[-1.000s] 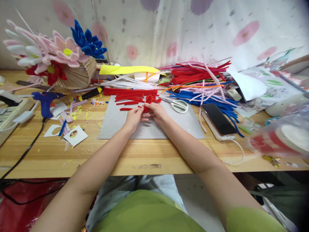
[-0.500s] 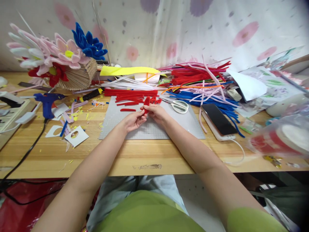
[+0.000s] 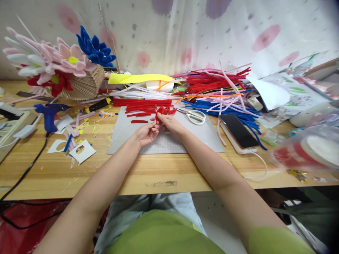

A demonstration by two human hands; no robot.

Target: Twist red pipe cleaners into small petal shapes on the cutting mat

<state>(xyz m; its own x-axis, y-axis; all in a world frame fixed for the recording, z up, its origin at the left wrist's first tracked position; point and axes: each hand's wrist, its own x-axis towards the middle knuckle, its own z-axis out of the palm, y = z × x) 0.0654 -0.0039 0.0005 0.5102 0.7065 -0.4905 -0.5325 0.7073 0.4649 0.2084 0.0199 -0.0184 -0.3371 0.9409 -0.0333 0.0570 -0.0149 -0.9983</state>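
Over the grey cutting mat (image 3: 127,144), both my hands meet at a red pipe cleaner petal (image 3: 158,116). My left hand (image 3: 147,134) pinches its lower end, fingers curled. My right hand (image 3: 171,123) closes on it from the other side, and its fingers partly cover the piece. Just behind lie finished-looking red looped petals (image 3: 168,110). Cut red pipe cleaners (image 3: 140,108) rest on the mat's upper left, with one short red piece (image 3: 139,121) apart from them. White-handled scissors (image 3: 196,117) lie to the right of my right hand.
At left are a blue glue gun (image 3: 50,116), pierced white cards (image 3: 82,151) and fuzzy flowers (image 3: 71,60) in a woven holder. Bundles of pipe cleaners (image 3: 212,84) line the back. A phone (image 3: 238,129) and a bagged red cup (image 3: 304,151) sit at right.
My hands stay together at the red petal; it now looks lower and more covered by my right fingers. The whole view has shifted slightly.
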